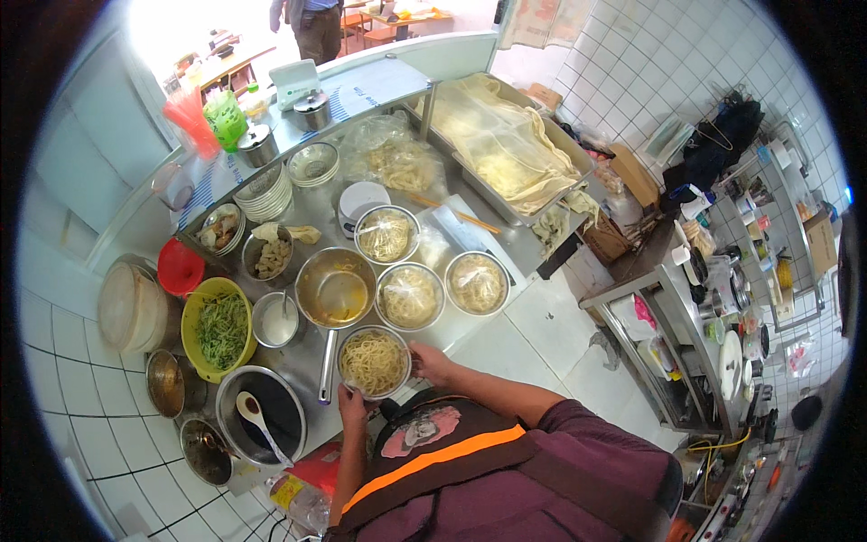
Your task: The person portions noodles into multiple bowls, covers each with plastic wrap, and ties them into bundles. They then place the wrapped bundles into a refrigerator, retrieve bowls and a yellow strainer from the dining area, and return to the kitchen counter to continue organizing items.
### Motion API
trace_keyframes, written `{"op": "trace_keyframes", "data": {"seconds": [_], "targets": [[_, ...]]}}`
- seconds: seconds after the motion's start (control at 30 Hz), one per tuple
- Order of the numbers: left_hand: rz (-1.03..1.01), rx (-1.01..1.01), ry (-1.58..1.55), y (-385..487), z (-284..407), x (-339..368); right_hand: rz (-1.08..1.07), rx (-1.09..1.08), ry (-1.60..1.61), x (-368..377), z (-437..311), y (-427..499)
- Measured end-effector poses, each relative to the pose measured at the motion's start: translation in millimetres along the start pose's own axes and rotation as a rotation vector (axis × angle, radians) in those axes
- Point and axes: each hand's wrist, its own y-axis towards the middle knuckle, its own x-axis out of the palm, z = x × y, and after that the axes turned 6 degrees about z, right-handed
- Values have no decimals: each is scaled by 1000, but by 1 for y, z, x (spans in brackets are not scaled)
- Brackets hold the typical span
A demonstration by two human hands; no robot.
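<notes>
A round metal bowl of noodles (374, 362) is held at the counter's front edge, close to my apron. My left hand (354, 404) grips its near left rim, and my right hand (428, 363) has hold of its right side. Just beyond it stand several similar bowls of noodles under clear plastic: a middle bowl (410, 296), a right bowl (477, 283) and a far bowl (387, 234). To the left is a steel saucepan (336, 288) with yellowish residue inside; its handle (326, 372) points toward me, beside the held bowl.
Left are a yellow colander of shredded green vegetable (220, 330), a white-filled pot (276, 325) and a dark-liquid basin (271, 406) with a ladle (256, 413). Behind stand a kitchen scale (362, 202), a cleaver (455, 227), chopsticks (477, 222) and cloth-covered noodle trays (504, 135). A person (315, 30) stands beyond the counter.
</notes>
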Motion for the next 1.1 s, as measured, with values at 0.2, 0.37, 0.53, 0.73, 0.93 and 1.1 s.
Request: {"op": "trace_keyframes", "data": {"seconds": [0.2, 0.37, 0.53, 0.73, 0.93, 1.1], "targets": [[-20, -67, 49, 4, 7, 3, -63, 76, -95, -8, 5, 10], [8, -121, -59, -14, 1, 0, -92, 170, -53, 4, 1, -6], [-3, -120, -115, -33, 5, -2, -81, 336, -94, 1, -3, -12], [-18, -101, -189, -41, 7, 2, -131, 264, -120, -4, 1, -4], [11, -64, -195, -38, 6, 10, -210, 310, -54, 10, -5, -22], [35, -54, -255, -43, 9, 17, -384, 312, -21, 5, 4, -27]]}}
